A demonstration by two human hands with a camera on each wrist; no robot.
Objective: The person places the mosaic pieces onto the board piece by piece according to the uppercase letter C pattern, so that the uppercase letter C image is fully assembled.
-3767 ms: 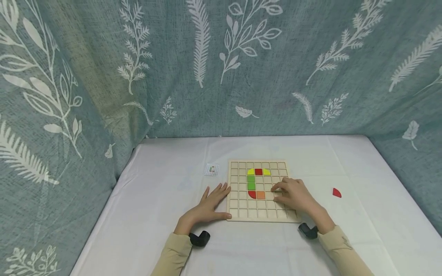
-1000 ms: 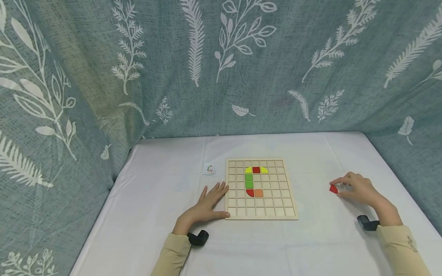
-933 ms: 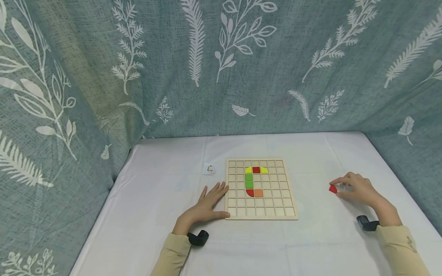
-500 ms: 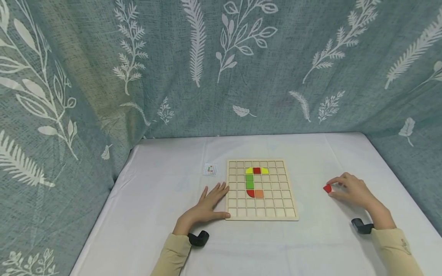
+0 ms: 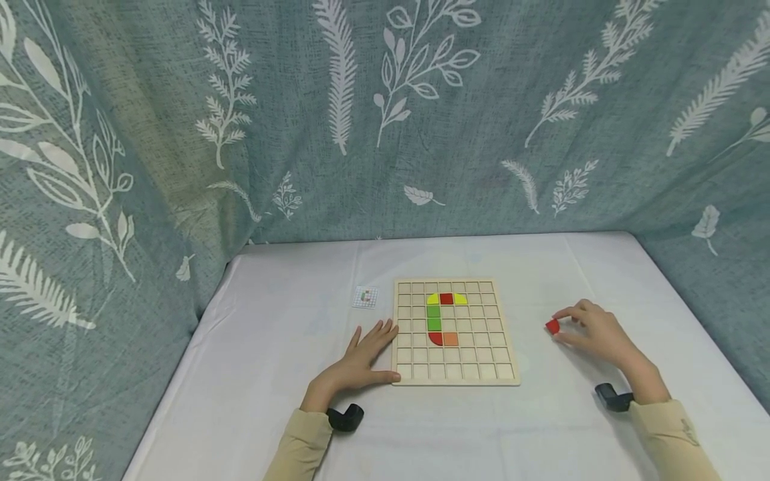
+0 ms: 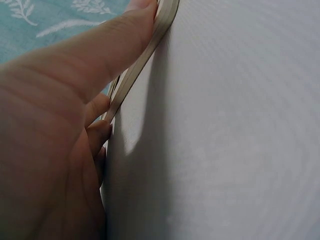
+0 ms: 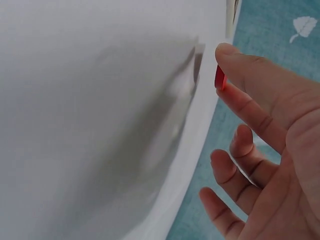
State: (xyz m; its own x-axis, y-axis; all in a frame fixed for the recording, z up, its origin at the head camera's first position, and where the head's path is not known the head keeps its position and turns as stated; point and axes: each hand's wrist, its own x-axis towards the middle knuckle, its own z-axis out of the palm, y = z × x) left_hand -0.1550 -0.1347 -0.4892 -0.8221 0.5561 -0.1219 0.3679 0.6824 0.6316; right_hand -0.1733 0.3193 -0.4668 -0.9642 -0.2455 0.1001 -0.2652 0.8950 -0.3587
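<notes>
My right hand (image 5: 595,332) pinches a small red tile (image 5: 552,327) between thumb and index finger, to the right of a wooden grid board (image 5: 481,354). In the right wrist view the red tile (image 7: 220,78) shows edge-on, and the other fingers are loosely bent. With fingers spread, my left hand (image 5: 355,361) lies at the board's left edge, its fingertips touching the rim. On the board sit two yellow rounded tiles (image 5: 460,298), a dark red square (image 5: 446,298), two green squares (image 5: 434,317), a red rounded tile (image 5: 436,339) and an orange square (image 5: 450,339).
A small printed card (image 5: 365,297) with a coloured grid pattern lies left of the board's far corner. White cloth (image 5: 457,427) covers the table. Behind it hangs a blue-green curtain (image 5: 385,180) with leaf prints.
My right hand left the board, took hold of the red tile at the right and now carries it leftward, closer to the board. The left hand has stayed at the board's edge.
</notes>
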